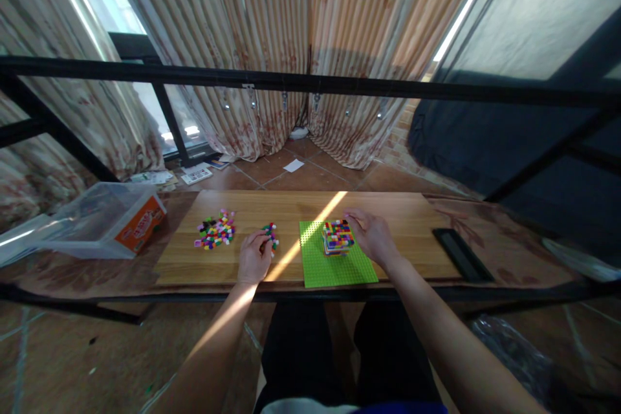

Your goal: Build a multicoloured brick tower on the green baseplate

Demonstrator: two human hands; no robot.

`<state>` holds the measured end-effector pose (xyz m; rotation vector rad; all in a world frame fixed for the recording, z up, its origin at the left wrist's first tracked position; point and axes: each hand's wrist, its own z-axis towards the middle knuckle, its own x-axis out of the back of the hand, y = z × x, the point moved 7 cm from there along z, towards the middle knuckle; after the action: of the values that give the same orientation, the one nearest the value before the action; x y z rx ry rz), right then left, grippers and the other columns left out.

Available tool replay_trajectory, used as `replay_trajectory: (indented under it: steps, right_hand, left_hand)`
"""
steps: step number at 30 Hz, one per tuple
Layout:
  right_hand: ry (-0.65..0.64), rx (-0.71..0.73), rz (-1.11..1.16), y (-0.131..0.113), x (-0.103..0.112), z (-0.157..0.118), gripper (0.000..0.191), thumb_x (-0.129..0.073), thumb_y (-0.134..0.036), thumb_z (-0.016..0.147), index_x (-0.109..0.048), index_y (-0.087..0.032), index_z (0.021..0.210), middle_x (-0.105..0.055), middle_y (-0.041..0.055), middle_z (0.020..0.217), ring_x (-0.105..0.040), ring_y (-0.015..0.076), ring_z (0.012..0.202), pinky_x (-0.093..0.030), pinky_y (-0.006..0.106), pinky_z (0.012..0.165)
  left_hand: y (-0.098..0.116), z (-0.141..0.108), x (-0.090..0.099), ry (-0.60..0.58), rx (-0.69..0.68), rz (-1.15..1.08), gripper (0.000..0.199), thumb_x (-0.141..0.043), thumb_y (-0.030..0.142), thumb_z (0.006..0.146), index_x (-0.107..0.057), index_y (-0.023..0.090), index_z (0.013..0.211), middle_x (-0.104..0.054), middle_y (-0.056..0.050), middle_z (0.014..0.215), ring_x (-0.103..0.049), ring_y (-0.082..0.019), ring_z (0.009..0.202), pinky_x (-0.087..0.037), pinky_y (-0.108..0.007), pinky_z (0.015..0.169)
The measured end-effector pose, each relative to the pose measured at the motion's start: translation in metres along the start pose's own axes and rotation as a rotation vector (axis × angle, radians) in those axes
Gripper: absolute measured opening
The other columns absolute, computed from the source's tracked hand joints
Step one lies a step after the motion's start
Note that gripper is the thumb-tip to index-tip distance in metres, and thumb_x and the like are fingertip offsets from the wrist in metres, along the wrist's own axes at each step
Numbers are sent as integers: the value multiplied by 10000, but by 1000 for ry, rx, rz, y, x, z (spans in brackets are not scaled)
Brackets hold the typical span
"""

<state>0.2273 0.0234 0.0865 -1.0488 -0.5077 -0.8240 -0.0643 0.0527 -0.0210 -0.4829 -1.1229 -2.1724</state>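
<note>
A block of many-coloured toy bricks (338, 238) stands on a green baseplate (315, 272), built up several layers high. My right hand (371, 236) is at its back right corner, fingers bent and pinched together; whatever they hold is too small to make out. To the left, my left hand (255, 256) rests low over the wooden board, its fingers drawn together at the edge of a small pile of loose bricks (273, 237). Anything between those fingertips is hidden. Farther left lies a larger pile of loose bricks (220, 231).
A clear plastic box (101, 226) with an orange label sits left of the wooden board (286, 204). At the right lies a dark oblong tray or case (462, 254). A black metal bar (291, 79) crosses beyond the board, in front of the curtains (272, 13).
</note>
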Motion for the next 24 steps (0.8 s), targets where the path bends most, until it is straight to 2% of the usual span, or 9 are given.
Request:
replay_trajectory:
  steps: [5,10,19,24]
  right_hand:
    - [-74,57,-26,4,-24,12,238,-464,-242,906,-699,-204,921,-717,65,935,-630,197,907,-475,326,850]
    - [-115,86,57,13,-42,17,211,-520,-193,854,-730,-215,843,-722,53,976,-613,196,976,-444,357,932]
    - [-152,30,25,22,-44,16,219,-536,-212,850,-754,-224,844,-743,42,934,-654,188,912,-473,326,883]
    - [-188,-30,30,24,-46,19,208,-557,-212,826,-764,-229,829,-755,20,883,-678,177,842,-500,296,804]
  left_hand:
    - [0,0,-1,-10,17,-7,167,-522,272,853,-676,207,850,-674,-75,993,-608,-218,970,-492,-390,907]
    - [-1,0,-1,-14,43,-2,159,-526,267,850,-671,204,855,-673,-79,1020,-606,-224,985,-489,-403,924]
    - [-3,-1,-2,-13,41,-18,143,-530,255,849,-664,204,854,-673,-77,1031,-605,-217,1017,-490,-390,934]
    - [-4,-1,-3,-17,57,-13,138,-538,252,842,-666,203,849,-674,-77,1024,-610,-220,1006,-497,-392,928]
